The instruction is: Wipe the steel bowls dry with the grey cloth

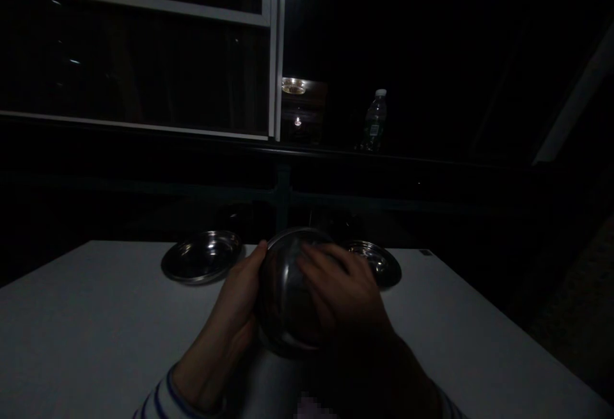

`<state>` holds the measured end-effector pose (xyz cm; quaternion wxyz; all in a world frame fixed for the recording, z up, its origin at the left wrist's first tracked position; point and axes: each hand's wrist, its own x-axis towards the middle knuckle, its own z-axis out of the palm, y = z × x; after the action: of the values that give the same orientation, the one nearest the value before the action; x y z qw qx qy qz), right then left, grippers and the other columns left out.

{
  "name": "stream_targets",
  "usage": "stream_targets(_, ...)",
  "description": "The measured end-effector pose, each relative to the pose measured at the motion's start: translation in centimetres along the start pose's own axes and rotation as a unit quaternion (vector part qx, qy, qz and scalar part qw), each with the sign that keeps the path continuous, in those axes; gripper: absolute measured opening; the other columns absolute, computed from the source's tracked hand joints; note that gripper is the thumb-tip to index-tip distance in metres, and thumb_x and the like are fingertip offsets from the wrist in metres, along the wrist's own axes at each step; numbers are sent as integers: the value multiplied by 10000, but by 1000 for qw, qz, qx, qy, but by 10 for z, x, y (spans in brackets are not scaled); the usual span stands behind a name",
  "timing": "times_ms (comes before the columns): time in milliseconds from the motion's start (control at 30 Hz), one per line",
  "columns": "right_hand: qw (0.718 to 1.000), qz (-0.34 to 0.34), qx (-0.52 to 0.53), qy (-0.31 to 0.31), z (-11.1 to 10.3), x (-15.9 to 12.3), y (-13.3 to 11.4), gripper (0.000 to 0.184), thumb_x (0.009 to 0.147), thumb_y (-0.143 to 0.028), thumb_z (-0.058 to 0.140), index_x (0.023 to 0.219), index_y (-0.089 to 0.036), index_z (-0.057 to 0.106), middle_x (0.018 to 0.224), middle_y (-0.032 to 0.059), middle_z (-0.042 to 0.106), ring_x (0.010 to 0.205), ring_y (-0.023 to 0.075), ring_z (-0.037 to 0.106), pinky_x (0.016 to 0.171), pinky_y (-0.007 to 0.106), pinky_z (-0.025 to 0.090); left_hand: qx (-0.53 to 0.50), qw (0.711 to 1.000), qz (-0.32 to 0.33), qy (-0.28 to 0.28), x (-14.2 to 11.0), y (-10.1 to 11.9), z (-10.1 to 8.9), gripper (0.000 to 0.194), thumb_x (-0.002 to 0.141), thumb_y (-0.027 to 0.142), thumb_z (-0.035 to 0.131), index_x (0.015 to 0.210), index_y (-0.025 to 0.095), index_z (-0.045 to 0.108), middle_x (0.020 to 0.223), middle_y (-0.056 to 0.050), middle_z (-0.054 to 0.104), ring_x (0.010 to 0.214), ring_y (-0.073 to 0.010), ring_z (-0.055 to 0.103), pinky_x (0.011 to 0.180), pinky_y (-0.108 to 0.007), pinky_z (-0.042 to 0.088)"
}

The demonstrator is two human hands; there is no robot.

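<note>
A round, shiny metal bowl (283, 284) is held tilted above the front middle of the white table. My left hand (242, 291) grips its left edge, with the thumb near the upper rim. Across the bowl's upper right surface lies my right hand (338, 278), its fingers stretched out and slightly blurred. Whether anything thin is under those fingers is too dark to tell. Behind and to the left rests a shallow metal dish (201, 258) on the table. Another metal dish (378, 264) sits behind my right hand, which partly hides it.
The white table (119, 336) ends at a far edge just behind the dishes. Beyond it, a clear plastic bottle (375, 123) with a white cap stands on a dark ledge by the window frame (275, 54). The scene is very dim.
</note>
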<state>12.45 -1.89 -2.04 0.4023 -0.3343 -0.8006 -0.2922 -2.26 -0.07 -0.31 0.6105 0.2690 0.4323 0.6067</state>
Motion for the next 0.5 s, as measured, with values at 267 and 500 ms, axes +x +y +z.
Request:
stream_targets(267,995,-52,35,-81,0,-3,-19,265,900,-259,395,1113,-254,553,1243,-46,544,1107,168,428,763,321,384,-23,998,9,52,3,7,-2,156,773,239,577,660,138,612,489,7,589,401,-102,536,424,-205,434)
stream_targets(500,998,30,21,-46,2,1,3,296,911,-238,357,1135,-189,545,1207,19,575,1095,192,444,829,364,364,7,999,-22,-23,1,-5,2,133,766,249,586,706,139,630,559,-29,651,472,-145,603,481,-244,483)
